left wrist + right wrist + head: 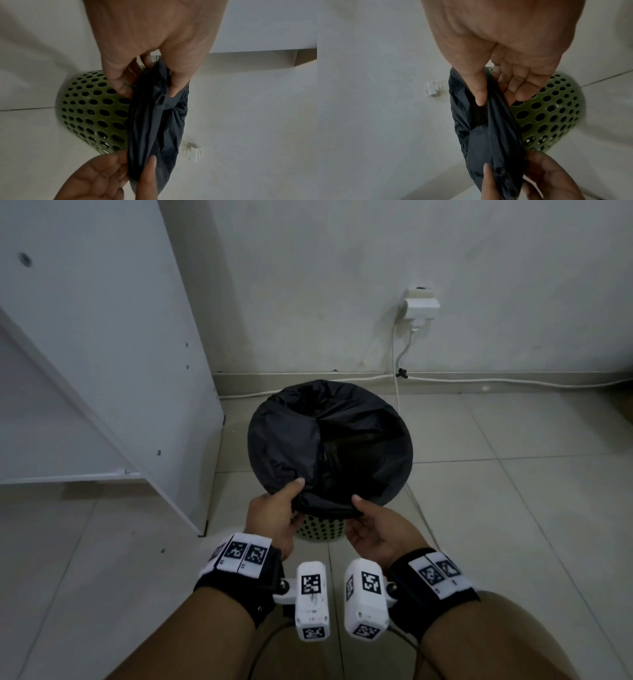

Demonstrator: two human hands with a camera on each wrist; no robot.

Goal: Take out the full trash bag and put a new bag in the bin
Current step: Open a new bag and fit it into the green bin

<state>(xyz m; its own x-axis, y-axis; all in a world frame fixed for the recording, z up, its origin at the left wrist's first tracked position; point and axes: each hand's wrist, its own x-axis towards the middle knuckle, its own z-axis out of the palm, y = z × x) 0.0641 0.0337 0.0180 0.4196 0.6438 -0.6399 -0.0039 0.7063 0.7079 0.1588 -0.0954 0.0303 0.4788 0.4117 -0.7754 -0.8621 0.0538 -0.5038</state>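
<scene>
Black trash bag [329, 440] sits over the mouth of the green perforated bin [320, 530], on the tile floor [496, 508] near the wall. Left hand [274, 517] pinches the near edge of the bag, thumb on top, fingers under. Right hand [375, 529] pinches the same edge just beside it. White cabinet panel [102, 354] to the left, wall socket with plug [421, 308] behind

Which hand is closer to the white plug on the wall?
The right hand. It grips the near edge of the black bag on the side below the plug. The left hand grips the same edge further left, nearer the white cabinet.
</scene>
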